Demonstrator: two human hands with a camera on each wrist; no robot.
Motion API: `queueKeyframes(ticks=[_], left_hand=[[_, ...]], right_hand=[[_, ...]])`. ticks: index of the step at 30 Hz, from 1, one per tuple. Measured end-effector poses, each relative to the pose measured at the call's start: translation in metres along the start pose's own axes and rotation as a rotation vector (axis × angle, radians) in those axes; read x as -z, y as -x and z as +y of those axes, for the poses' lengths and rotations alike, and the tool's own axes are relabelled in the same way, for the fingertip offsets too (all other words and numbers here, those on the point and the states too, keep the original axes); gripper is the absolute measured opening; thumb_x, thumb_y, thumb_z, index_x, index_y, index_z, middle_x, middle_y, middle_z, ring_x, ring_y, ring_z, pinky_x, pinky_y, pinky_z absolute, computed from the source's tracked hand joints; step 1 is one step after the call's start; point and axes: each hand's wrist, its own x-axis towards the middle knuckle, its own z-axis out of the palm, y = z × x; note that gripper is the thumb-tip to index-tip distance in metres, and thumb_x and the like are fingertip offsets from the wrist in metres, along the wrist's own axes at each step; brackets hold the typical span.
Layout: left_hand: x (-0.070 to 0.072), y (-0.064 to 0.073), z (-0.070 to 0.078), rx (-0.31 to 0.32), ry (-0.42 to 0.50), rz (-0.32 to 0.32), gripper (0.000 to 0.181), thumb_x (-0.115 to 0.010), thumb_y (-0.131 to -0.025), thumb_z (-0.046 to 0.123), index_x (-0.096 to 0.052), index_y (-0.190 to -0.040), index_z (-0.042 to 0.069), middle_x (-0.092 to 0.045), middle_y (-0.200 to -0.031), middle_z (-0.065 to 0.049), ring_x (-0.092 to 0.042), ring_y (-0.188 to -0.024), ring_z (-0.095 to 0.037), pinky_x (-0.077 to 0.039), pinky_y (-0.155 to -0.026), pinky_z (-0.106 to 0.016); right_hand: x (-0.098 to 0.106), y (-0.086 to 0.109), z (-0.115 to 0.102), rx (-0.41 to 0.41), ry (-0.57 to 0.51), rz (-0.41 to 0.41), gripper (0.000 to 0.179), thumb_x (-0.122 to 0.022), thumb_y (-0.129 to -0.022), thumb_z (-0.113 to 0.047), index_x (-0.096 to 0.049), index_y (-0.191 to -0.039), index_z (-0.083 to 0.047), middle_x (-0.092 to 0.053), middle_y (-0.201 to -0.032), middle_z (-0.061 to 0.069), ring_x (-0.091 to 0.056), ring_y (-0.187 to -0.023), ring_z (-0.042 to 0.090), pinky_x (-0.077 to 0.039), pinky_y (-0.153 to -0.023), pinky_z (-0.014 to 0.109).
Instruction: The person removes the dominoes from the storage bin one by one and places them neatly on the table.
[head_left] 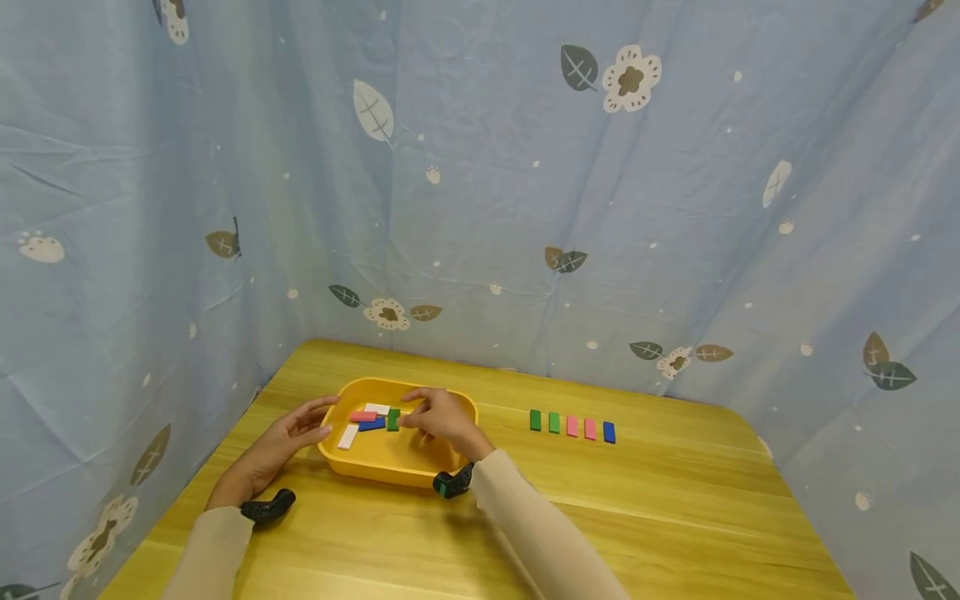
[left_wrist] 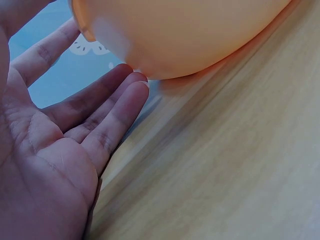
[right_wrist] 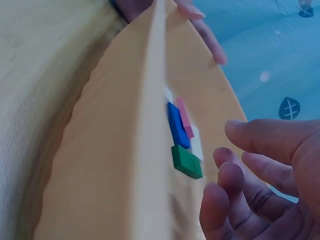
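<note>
A yellow plastic bin (head_left: pixel 375 472) holds small domino-shaped blocks: a green block (head_left: pixel 393 419), a blue block (right_wrist: pixel 177 125), a pink block (head_left: pixel 363 416) and two white ones (head_left: pixel 348 437). My left hand (head_left: pixel 288 435) is at the bin's left end, thumb and index finger at the rim. In the left wrist view its other fingers (left_wrist: pixel 117 112) are fairly straight, tips against the outer wall. Over the bin's right half, my right hand (head_left: pixel 442 419) reaches in with loosely bent fingers and nothing between them. Its fingertips are right beside the green block.
To the right of the bin, a spaced row of upright-lying blocks runs along the wooden table (head_left: pixel 675 500): two green (head_left: pixel 536 420), two pink (head_left: pixel 572 427) and one blue (head_left: pixel 610 432). A patterned blue curtain (head_left: pixel 487 208) hangs behind and beside the table. Dark wrist devices (head_left: pixel 268 508) sit at both cuffs.
</note>
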Motion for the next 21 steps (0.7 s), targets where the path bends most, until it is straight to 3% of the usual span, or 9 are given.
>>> queueKeyframes(ticks=[12,16,21], left_hand=[[0.002,0.000,-0.001,0.014,-0.002,0.009,0.057,-0.060,-0.106,0.022,-0.038,-0.159,0.017,-0.037,-0.157,-0.021,-0.052,-0.126,-0.011,-0.046,-0.097,-0.019],[0.000,0.001,0.001,0.004,0.004,0.003,0.058,-0.060,-0.106,0.021,-0.038,-0.159,0.014,-0.036,-0.158,-0.023,-0.052,-0.125,-0.006,-0.045,-0.097,-0.019],[0.000,0.000,0.002,-0.003,0.004,0.003,0.058,-0.061,-0.106,0.021,-0.038,-0.159,0.014,-0.037,-0.158,-0.022,-0.051,-0.125,-0.004,-0.044,-0.097,-0.017]], right_hand=[[-0.022,-0.012,0.003,-0.036,-0.038,0.061,0.043,-0.078,-0.092,-0.010,-0.065,-0.132,-0.004,-0.070,-0.086,0.019,-0.054,-0.053,0.022,-0.050,-0.052,0.032],[-0.026,-0.013,0.008,-0.050,-0.028,0.082,0.043,-0.078,-0.092,-0.010,-0.064,-0.132,-0.004,-0.068,-0.080,0.016,-0.051,-0.052,0.019,-0.046,-0.052,0.028],[-0.027,-0.013,0.013,-0.040,0.024,0.099,0.043,-0.078,-0.092,-0.009,-0.064,-0.133,-0.003,-0.068,-0.077,0.009,-0.056,-0.055,0.017,-0.046,-0.051,0.026]])
